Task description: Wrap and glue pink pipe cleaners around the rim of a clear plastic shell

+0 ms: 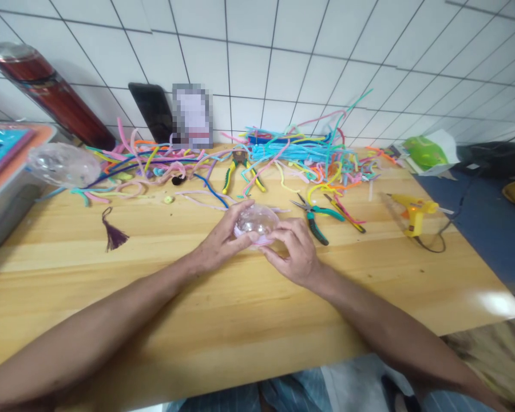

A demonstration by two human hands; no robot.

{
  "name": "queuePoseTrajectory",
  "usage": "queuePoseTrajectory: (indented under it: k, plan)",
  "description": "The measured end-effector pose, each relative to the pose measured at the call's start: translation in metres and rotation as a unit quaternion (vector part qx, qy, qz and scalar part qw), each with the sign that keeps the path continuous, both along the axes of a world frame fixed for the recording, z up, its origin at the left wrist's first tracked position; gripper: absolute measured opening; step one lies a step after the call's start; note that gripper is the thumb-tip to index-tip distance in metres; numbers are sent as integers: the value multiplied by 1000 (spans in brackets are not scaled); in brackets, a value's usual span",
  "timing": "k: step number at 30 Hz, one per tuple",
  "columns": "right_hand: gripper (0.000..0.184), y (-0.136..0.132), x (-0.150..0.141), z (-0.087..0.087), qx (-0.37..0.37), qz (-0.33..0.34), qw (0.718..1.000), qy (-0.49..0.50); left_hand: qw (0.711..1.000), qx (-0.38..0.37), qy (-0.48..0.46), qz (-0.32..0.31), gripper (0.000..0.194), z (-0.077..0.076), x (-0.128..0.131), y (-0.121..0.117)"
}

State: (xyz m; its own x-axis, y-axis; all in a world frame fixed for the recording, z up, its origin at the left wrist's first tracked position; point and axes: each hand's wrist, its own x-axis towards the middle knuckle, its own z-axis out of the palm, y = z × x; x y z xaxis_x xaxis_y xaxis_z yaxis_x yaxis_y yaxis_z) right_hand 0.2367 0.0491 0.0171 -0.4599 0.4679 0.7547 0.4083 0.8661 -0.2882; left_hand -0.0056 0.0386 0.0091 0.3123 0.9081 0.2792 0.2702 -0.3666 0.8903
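Between my two hands, low over the wooden table, is a clear, rounded plastic piece (pixel 260 218) with a pinkish-purple band along its lower edge. My left hand (pixel 225 237) is wrapped round its left side, thumb along the front. On the right, the fingers of my right hand (pixel 296 249) press against the lower rim. Whether the band is a pipe cleaner I cannot tell. Just beyond my right hand lie teal-handled pliers (pixel 315 217), jaws apart.
Loose and bundled pipe cleaners (pixel 287 150) line the wall, with yellow-green pliers (pixel 242 169) among them. A yellow glue gun (pixel 414 212) stands at the right. A tassel (pixel 113 232), a clear plastic bottle (pixel 64 165), a red flask (pixel 55 94) and a phone (pixel 152 111) are leftward.
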Motion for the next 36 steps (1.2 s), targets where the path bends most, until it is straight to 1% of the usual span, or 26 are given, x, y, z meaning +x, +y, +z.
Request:
queuePoseTrajectory:
  k: [6, 8, 11, 15, 18, 20, 22, 24, 27, 30, 36]
  plan:
    - [29, 1, -1, 2, 23, -3, 1000, -4, 1000, 5, 0, 7, 75, -3, 0, 0]
    - [30, 1, 0, 2, 26, -2, 1000, -5, 1000, 2, 7, 15, 80, -3, 0, 0]
    - [30, 2, 1, 0, 13, -7, 1000, -18, 1000, 0, 14, 28, 85, -4, 0, 1]
    - [27, 1, 2, -3, -11, -16, 999, -26, 999, 11, 20, 25, 82, -4, 0, 3]
    - [29, 1, 2, 1, -17, 4, 1000, -6, 999, 31, 29, 24, 81, -6, 0, 4]
    - [29, 3, 3, 6, -52, 7, 998, 20, 998, 48, 35, 27, 82, -7, 1, 4]
    - [25, 5, 3, 10, -121, -9, 991, 54, 997, 61, 42, 26, 82, -8, 2, 4]
    - [24, 9, 3, 11, -194, -32, 976, 90, 996, 65, 48, 23, 80, -8, 2, 3]
    - [34, 13, 2, 7, -265, -24, 958, 102, 996, 67, 52, 17, 78, -8, 2, 3]
    - [39, 13, 0, 0, -289, 9, 955, 72, 996, 74, 57, 12, 77, -8, 1, 2]
    - [55, 4, 1, -12, -303, 32, 951, 48, 995, 83, 58, -2, 77, -7, -4, -2]
